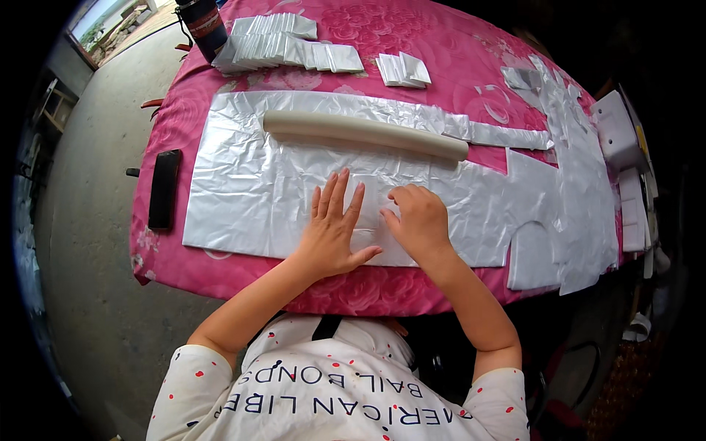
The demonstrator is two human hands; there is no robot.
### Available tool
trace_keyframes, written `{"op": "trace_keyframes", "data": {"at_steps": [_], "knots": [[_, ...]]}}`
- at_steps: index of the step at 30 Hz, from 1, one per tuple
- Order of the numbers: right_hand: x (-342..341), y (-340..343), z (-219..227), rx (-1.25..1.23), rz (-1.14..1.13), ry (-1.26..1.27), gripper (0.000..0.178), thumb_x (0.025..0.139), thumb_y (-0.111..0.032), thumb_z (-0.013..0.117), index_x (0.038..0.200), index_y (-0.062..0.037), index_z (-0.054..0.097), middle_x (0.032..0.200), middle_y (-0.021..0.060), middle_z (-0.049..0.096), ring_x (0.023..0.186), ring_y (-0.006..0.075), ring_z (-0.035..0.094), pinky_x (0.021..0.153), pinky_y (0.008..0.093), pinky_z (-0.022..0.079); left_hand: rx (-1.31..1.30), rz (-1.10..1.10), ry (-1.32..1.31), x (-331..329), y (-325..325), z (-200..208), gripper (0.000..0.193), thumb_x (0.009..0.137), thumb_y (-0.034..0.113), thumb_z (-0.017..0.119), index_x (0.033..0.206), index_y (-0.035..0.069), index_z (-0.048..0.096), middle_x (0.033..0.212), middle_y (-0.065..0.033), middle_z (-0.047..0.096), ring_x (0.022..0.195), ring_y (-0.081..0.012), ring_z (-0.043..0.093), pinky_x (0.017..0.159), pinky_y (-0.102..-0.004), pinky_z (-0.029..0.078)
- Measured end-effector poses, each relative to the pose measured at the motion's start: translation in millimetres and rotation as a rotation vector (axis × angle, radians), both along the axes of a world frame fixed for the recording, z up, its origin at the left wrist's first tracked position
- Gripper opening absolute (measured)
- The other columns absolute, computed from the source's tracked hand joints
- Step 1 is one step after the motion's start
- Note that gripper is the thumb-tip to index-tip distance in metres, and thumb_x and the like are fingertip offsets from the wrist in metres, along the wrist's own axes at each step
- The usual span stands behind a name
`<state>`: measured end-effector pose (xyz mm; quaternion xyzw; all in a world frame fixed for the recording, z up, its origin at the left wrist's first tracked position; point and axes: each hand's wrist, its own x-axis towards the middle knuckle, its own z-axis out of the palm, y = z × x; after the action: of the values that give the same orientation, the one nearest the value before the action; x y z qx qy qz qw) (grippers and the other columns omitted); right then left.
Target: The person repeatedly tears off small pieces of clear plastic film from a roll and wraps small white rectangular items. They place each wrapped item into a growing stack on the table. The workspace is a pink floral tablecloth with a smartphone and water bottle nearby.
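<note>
My left hand (331, 228) lies flat with fingers spread on a small folded piece of thin white plastic (362, 192). Under that piece is a wide, wrinkled stack of white plastic bags (235, 191). My right hand (419, 220) rests at the right side of the folded piece, its fingers bent and its thumb apart from the forefinger; nothing shows between them. Beyond both hands, a long pale beige tube (364, 134) lies across the bags, touching neither hand.
Folded white plastic packets (287, 51) stand in rows at the far left, with a smaller bunch (403, 70) beside them. A dark bottle (202, 28) stands behind. A black phone (165, 189) lies left on the pink tablecloth (390, 290). Loose plastic (581, 184) and white boxes (618, 128) edge the right.
</note>
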<state>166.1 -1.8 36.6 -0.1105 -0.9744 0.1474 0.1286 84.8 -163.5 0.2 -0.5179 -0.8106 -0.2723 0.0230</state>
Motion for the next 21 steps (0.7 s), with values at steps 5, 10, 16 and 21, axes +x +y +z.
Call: {"op": "trace_keyframes", "data": {"at_steps": [5, 10, 16, 21], "knots": [[-42.8, -3.7, -35.2, 0.017, 0.295, 0.272, 0.04, 0.075, -0.024, 0.067, 0.106, -0.0009, 0.057, 0.111, 0.0141, 0.056, 0.107, 0.0289, 0.051, 0.095, 0.0401, 0.038, 0.188, 0.063, -0.831, 18.8, -61.6, 28.3, 0.038, 0.081, 0.013, 0.063, 0.114, -0.002, 0.054, 0.111, -0.0186, 0.057, 0.097, -0.0226, 0.058, 0.086, -0.0349, 0.046], [-46.4, -47.8, -49.6, -0.138, 0.248, 0.013, 0.066, 0.088, -0.049, 0.045, 0.133, -0.0006, 0.038, 0.142, 0.0229, 0.027, 0.134, 0.0353, 0.021, 0.109, 0.0451, 0.016, -0.102, 0.128, -1.655, 20.6, -157.7, 14.2, 0.025, 0.088, 0.016, 0.057, 0.105, -0.001, 0.062, 0.1, -0.0145, 0.065, 0.086, -0.0167, 0.064, 0.072, -0.0247, 0.05], [-16.6, -151.9, -55.4, -0.242, 0.431, -0.026, 0.082, 0.084, -0.064, 0.036, 0.14, -0.0037, 0.028, 0.146, 0.0208, 0.018, 0.137, 0.033, 0.015, 0.11, 0.0464, 0.008, 0.3, 0.794, -2.03, 67.0, -192.6, -8.5, 0.025, 0.09, 0.017, 0.053, 0.107, -0.001, 0.059, 0.102, -0.0118, 0.065, 0.093, -0.0161, 0.061, 0.072, -0.0261, 0.047], [-7.5, -195.4, -53.9, -0.384, 0.606, -0.154, 0.078, 0.086, -0.058, 0.039, 0.141, -0.0044, 0.024, 0.147, 0.0209, 0.016, 0.138, 0.0325, 0.009, 0.11, 0.0479, 0.006, 0.312, 0.798, -2.046, 70.1, -189.1, -11.8, 0.016, 0.087, 0.008, 0.053, 0.099, -0.001, 0.059, 0.093, -0.0111, 0.066, 0.083, -0.0172, 0.063, 0.065, -0.0239, 0.048]]}}
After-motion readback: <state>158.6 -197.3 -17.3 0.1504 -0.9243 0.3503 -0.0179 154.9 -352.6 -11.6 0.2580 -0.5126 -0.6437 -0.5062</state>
